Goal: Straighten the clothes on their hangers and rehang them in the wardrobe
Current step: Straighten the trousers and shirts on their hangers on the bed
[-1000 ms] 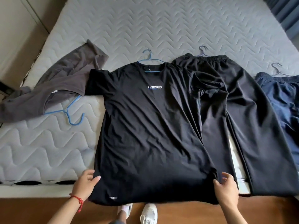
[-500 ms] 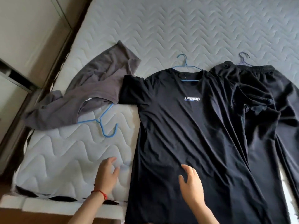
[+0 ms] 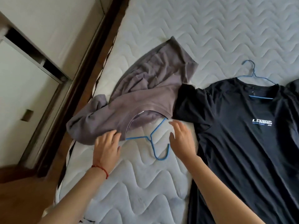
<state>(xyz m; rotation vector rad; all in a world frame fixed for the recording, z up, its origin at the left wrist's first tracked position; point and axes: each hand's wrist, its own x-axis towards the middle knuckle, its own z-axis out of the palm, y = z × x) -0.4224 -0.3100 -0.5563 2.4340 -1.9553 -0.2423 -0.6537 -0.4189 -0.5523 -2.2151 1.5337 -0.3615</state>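
A crumpled grey shirt (image 3: 145,97) lies bunched on the mattress, its blue hanger (image 3: 155,141) half out of the neck opening with the hook pointing toward me. My left hand (image 3: 106,147) reaches the shirt's near edge, fingertips touching the cloth, fingers fairly straight. My right hand (image 3: 182,141) hovers with spread fingers just right of the hanger hook, beside the black shirt's sleeve. A black T-shirt (image 3: 242,143) with a white chest logo lies flat to the right on its own blue hanger (image 3: 255,78).
The quilted white mattress (image 3: 210,29) runs to the back and right. Its dark wooden bed frame (image 3: 84,75) lines the left side. Pale wardrobe panels (image 3: 32,62) stand beyond it, and wooden floor (image 3: 24,191) shows at lower left.
My view has swung left from the black T-shirt to the grey shirt. Both hands left the black shirt's hem and moved up to the grey shirt and its hanger.
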